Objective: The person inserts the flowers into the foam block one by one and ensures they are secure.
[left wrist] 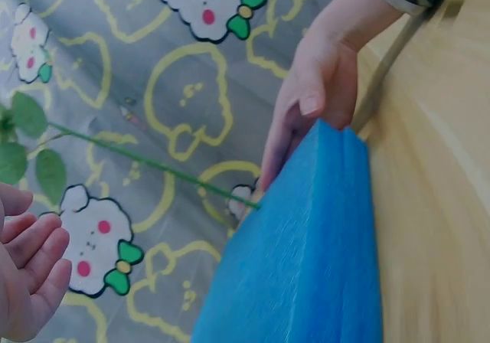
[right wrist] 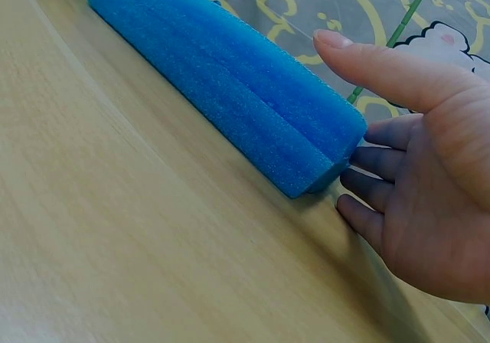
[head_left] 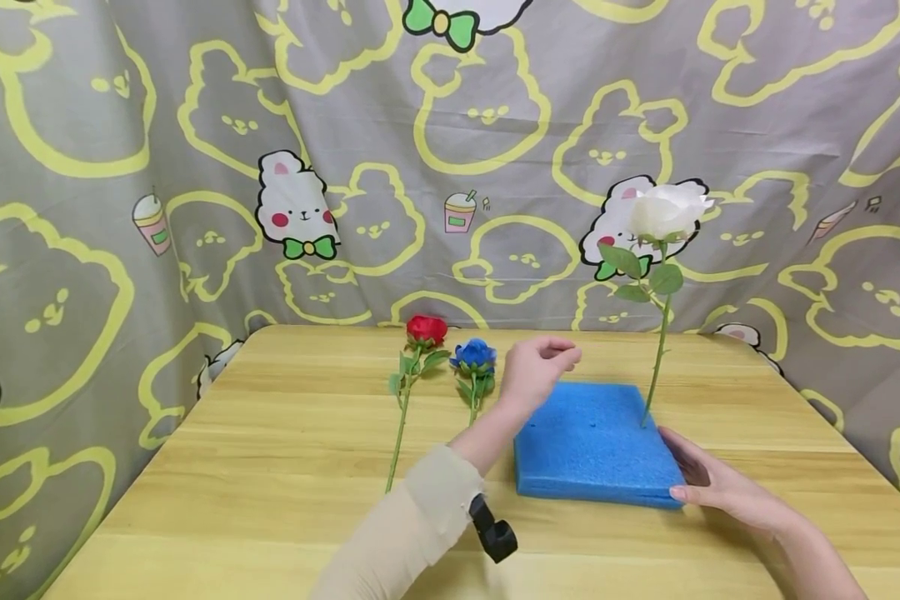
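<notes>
A blue foam block (head_left: 588,450) lies on the table, with a white rose (head_left: 667,212) standing in its right part, leaning slightly right. The left hand (head_left: 536,371) is raised over the block's back left corner, fingers loosely bent and holding nothing; the left wrist view shows its fingers (left wrist: 42,259) apart from the stem (left wrist: 153,161). At the block's right side the right hand (head_left: 727,492) rests its fingers along the edge, thumb near the front corner. In the right wrist view, the right hand's fingers (right wrist: 375,163) touch the block's end (right wrist: 329,167), thumb raised.
A red rose (head_left: 426,331) and a blue rose (head_left: 475,356) lie on the wooden table (head_left: 217,467) left of the block, the blue one's stem partly behind the left forearm. A patterned curtain (head_left: 375,125) hangs behind the table. A black strap piece (head_left: 495,537) sticks out from the left sleeve.
</notes>
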Demonstrator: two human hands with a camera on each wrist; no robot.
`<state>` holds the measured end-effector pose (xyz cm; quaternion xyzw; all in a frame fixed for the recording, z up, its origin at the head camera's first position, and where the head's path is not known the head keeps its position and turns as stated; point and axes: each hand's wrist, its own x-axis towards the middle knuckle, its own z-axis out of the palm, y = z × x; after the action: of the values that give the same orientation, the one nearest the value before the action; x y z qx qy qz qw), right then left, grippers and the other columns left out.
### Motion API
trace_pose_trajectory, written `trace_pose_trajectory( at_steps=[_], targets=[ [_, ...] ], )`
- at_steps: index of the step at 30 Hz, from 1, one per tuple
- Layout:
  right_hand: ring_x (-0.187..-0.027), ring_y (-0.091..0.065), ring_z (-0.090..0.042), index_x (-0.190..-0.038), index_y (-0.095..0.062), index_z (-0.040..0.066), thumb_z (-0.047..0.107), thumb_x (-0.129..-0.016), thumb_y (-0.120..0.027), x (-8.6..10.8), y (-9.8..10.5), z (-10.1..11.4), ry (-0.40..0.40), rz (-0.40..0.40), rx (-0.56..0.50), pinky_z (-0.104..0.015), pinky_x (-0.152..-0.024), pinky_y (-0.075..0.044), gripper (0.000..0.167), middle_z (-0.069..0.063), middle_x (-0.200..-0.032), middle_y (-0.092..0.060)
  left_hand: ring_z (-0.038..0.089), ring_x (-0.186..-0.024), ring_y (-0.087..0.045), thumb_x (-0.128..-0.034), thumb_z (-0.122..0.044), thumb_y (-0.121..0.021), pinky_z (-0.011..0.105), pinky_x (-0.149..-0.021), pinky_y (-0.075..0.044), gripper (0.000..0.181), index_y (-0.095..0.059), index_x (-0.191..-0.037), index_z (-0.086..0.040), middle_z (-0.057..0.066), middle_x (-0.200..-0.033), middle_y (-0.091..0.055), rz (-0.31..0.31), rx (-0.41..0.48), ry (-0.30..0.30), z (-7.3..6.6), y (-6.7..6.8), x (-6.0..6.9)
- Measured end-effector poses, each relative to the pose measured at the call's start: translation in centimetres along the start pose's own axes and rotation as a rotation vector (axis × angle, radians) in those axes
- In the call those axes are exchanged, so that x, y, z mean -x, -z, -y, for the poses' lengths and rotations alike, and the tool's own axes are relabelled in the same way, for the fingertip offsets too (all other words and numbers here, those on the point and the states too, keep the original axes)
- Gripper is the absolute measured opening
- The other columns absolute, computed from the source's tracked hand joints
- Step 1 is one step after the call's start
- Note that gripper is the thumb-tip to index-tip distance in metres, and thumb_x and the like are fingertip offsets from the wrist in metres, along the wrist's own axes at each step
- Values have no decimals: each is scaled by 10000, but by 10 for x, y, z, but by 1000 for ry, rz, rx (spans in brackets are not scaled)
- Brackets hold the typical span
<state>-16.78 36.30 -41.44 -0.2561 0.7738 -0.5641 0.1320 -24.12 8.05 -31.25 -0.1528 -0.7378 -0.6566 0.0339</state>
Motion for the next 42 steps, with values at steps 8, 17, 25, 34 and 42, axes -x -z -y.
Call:
trace_pose_trajectory(
  at_steps=[8,17,25,34,42],
  targets=[
    [-1184,-247,194,-1391,45,-164,-22,-914,-502,0,1,0,-17,2,-5,-59,-934,-252,740,-409,-1399,134,97,-724,-652,-831,-193,-700,242,-662,-522,191,-709,-955,-48,26,-795,-699,-21,34,-7,5,38,1],
    [-1198,-247,181,-1397,42,-155,-37,-914,-492,1,1,-2,-2,8,-12,-64,-938,-259,729,-410,-1398,135,209,-784,-667,-843,-106,-672,285,-684,-537,225,-670,-1023,29,136,-885,-694,-45,51,22,6,80,6],
    [-1193,-239,193,-1404,44,-143,-30,-918,-490,1,2,-2,-14,3,-11,-59,-933,-258,730,-395,-1409,139,203,-815,-662,-841,-111,-682,295,-723,-544,308,-631,-1109,30,177,-986,-669,-84,33,72,15,116,13],
    [-1194,-241,188,-1404,42,-143,-30,-916,-497,1,1,0,-17,3,-15,-64,-936,-260,736,-398,-1406,138,290,-915,-645,-850,-39,-649,345,-802,-531,366,-553,-1178,92,255,-1075,-616,-96,58,126,29,156,27],
    [-1190,-243,192,-1402,40,-148,-27,-915,-501,1,1,0,-17,0,-11,-62,-935,-260,738,-400,-1407,131,318,-983,-624,-865,-129,-646,368,-841,-513,386,-565,-1183,75,250,-1116,-607,-143,-4,235,48,184,38]
  ],
)
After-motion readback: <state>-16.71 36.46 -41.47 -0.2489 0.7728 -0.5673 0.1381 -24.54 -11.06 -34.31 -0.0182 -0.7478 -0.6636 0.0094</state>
